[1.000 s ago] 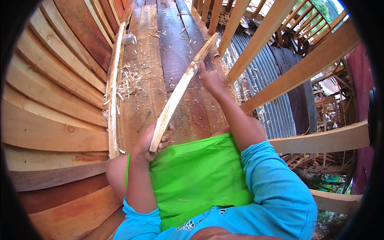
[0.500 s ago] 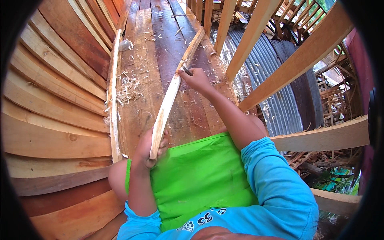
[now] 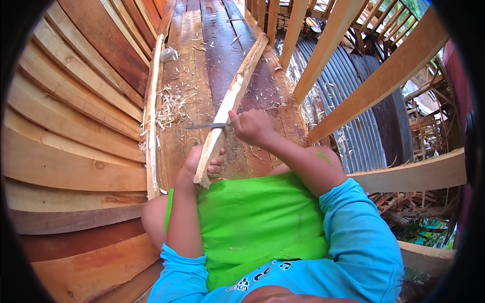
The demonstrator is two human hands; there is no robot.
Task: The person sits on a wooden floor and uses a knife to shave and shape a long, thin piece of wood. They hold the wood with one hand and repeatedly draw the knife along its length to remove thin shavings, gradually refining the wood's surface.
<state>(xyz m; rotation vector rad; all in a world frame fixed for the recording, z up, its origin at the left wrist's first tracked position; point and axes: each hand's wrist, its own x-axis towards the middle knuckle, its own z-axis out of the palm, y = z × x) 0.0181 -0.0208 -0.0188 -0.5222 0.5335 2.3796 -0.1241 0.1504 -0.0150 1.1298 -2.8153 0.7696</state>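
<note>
A long, slightly bent wooden stick (image 3: pixel 232 97), pale where its surface is pared, slants from my lap away to the far right, its far end by the railing's foot. My left hand (image 3: pixel 204 162) is wrapped round its near end from beneath, with fingers curled on the right side. In my right hand (image 3: pixel 251 127) is a knife, its handle mostly hidden in my closed fingers. The thin grey knife blade (image 3: pixel 205 125) lies across the stick just beyond my left hand and points left.
Wood shavings (image 3: pixel 172 108) litter the plank floor (image 3: pixel 184 70). Along the left plank wall (image 3: pixel 76 146) lies another pale wooden strip (image 3: pixel 153 116), with a small clear container (image 3: pixel 168 54) near its far end. Slanting wooden railing posts (image 3: pixel 321 55) stand at right, above corrugated metal sheets (image 3: pixel 348 111).
My right hand has drawn the knife along the stick toward me, from its middle to near my left hand. The stick's near end has shifted slightly up and right.
</note>
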